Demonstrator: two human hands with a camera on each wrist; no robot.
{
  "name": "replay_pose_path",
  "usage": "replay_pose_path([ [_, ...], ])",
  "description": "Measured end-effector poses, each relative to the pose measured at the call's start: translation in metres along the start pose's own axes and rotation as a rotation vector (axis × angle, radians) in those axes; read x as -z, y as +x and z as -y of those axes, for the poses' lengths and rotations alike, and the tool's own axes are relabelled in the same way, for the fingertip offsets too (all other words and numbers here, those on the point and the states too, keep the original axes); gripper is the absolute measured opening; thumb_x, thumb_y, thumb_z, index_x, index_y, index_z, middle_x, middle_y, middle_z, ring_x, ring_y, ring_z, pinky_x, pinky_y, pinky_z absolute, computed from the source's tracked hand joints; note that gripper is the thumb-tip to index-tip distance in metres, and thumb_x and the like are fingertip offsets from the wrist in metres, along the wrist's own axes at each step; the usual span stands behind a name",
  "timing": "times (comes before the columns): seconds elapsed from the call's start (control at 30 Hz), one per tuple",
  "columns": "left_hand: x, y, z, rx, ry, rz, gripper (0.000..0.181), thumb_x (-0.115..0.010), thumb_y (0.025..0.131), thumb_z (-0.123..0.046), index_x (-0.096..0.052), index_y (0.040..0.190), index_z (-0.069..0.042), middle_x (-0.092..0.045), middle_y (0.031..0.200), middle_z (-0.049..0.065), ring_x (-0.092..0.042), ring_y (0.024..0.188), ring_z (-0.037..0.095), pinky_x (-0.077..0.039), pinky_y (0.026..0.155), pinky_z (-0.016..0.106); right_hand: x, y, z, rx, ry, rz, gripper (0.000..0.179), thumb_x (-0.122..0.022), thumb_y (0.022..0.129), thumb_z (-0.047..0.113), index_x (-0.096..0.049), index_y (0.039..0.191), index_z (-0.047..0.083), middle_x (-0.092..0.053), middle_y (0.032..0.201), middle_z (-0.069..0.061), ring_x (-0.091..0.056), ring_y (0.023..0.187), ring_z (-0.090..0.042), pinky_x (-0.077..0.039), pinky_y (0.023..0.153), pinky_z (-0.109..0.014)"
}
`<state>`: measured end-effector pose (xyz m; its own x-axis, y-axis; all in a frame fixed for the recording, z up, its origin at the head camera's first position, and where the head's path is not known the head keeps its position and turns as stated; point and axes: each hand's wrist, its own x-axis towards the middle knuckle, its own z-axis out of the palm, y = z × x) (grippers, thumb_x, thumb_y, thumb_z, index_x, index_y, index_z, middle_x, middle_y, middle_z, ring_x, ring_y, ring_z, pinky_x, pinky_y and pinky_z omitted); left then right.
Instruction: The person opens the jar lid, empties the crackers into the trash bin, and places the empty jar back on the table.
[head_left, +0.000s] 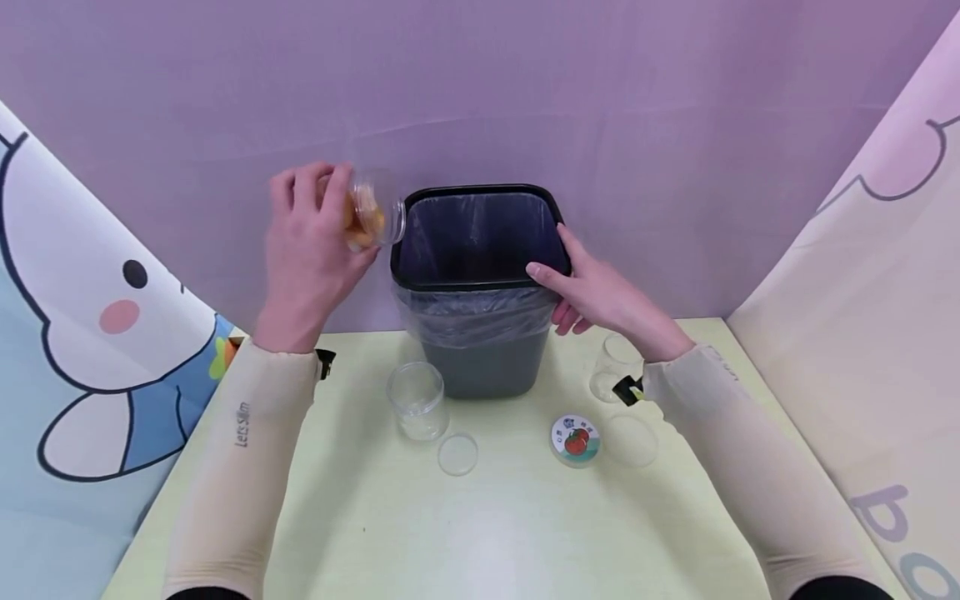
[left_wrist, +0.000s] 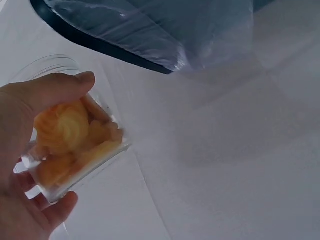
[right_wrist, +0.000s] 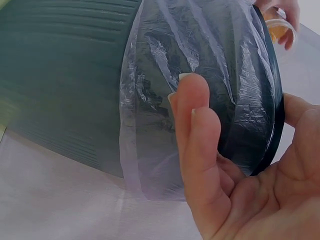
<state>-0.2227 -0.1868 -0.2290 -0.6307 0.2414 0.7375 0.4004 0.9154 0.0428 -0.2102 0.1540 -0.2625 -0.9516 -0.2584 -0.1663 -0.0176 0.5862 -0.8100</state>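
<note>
Up at the left of the bin, my left hand (head_left: 311, 242) grips a clear jar (left_wrist: 107, 107) tipped on its side, its mouth at the bin's left rim in the head view. Inside the jar lie orange-yellow pieces (left_wrist: 62, 127), one with a swirled top like a cookie. My right hand (head_left: 600, 287) holds the front right corner of a grey trash bin (head_left: 483, 358), thumb and index finger at its black rim, the other fingers lower along the outside. A clear plastic bag (right_wrist: 165, 100) lines the bin and folds over its rim.
An uncovered clear jar (head_left: 417, 400) stands in front of the bin, near a small clear disc (head_left: 457, 454). To the right are a round lid with a tomato picture (head_left: 575, 440), a larger clear disc (head_left: 630, 440) and another clear jar (head_left: 607, 371). Behind the bin hangs a purple cloth (head_left: 480, 100).
</note>
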Motion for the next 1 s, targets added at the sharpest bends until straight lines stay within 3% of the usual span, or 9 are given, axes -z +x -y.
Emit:
replay_pose_path([
  [0.17, -0.005, 0.003, 0.002, -0.073, 0.047, -0.044, 0.073, -0.081, 0.076, -0.011, -0.049, 0.141, -0.006, -0.046, 0.136, 0.019, -0.035, 0.126, 0.038, -0.053, 0.086, 0.057, -0.002, 0.002, 0.000, 0.016, 0.002, -0.002, 0.100, -0.053, 0.088, 0.073, 0.009, 0.158, 0.038, -0.071, 0.080, -0.018, -0.071, 0.069, -0.034, -0.059, 0.062, -0.041],
  [0.47, -0.012, 0.012, 0.005, -0.249, 0.113, -0.112, 0.062, -0.070, 0.082, 0.001, -0.051, 0.140, -0.006, -0.049, 0.138, 0.020, -0.039, 0.130, 0.039, -0.041, 0.106, 0.047, -0.004, 0.003, -0.002, 0.021, 0.012, -0.003, 0.098, -0.053, 0.089, 0.071, 0.009, 0.158, 0.036, -0.070, 0.082, -0.023, -0.070, 0.066, -0.032, -0.059, 0.063, -0.044],
  [0.63, -0.014, 0.013, 0.005, -0.322, 0.147, -0.106, 0.058, -0.065, 0.086, 0.002, -0.049, 0.142, -0.005, -0.048, 0.138, 0.022, -0.038, 0.132, 0.041, -0.032, 0.114, 0.044, -0.005, 0.003, -0.002, 0.021, 0.014, -0.002, 0.100, -0.053, 0.088, 0.073, 0.009, 0.158, 0.037, -0.070, 0.085, -0.024, -0.070, 0.066, -0.032, -0.059, 0.062, -0.041],
  [0.8, -0.015, 0.012, 0.003, -0.361, 0.144, -0.098, 0.051, -0.056, 0.093, 0.003, -0.049, 0.142, -0.008, -0.047, 0.141, 0.019, -0.036, 0.136, 0.039, -0.031, 0.114, 0.046, -0.005, 0.003, -0.002, 0.024, 0.017, -0.005, 0.100, -0.053, 0.088, 0.072, 0.008, 0.158, 0.036, -0.070, 0.082, -0.021, -0.070, 0.068, -0.034, -0.058, 0.061, -0.041],
  [1.0, -0.014, 0.011, 0.000, -0.384, 0.140, -0.068, 0.056, -0.061, 0.091, 0.006, -0.048, 0.143, -0.010, -0.045, 0.144, 0.019, -0.033, 0.139, 0.036, -0.032, 0.112, 0.050, -0.006, 0.002, -0.003, 0.028, 0.023, -0.009, 0.099, -0.053, 0.089, 0.070, 0.008, 0.159, 0.036, -0.070, 0.080, -0.020, -0.070, 0.067, -0.034, -0.058, 0.061, -0.041],
])
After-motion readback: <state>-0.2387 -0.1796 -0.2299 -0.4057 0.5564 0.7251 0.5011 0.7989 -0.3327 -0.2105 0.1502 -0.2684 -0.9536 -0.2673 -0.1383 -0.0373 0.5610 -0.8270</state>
